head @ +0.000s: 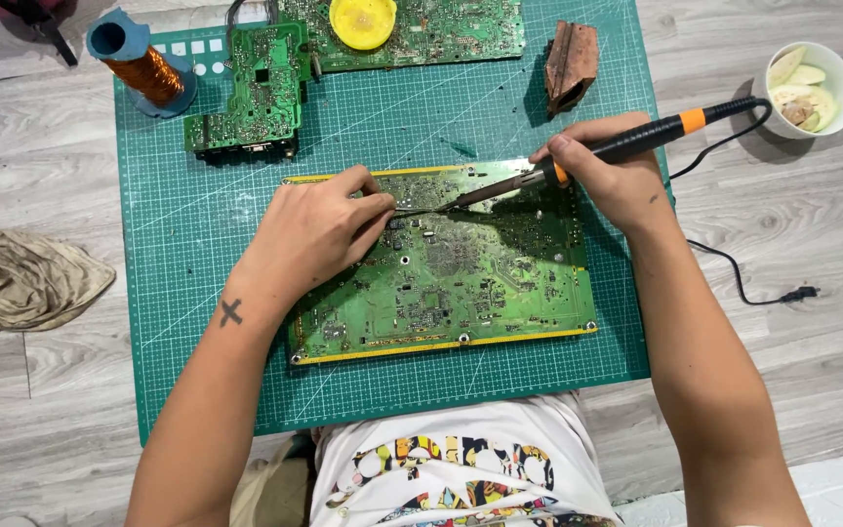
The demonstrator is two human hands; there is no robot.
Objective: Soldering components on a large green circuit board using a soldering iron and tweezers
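While the large green circuit board [446,268] lies at the centre of the frame on a green cutting mat [197,293], the left hand [319,229] rests on it, fingers pinched closed on thin tweezers [412,210]. From the right, the right hand [607,171] grips a black-and-orange soldering iron [626,144], its tip meeting the tweezers. A copper wire spool [143,66] stands upper left, and a bowl of sliced fruit [810,88] sits upper right.

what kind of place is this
Probably a home or hobby electronics repair spot on a floor: a green cutting mat holds circuit boards, the right hand holds a soldering iron, and a copper wire spool stands nearby.
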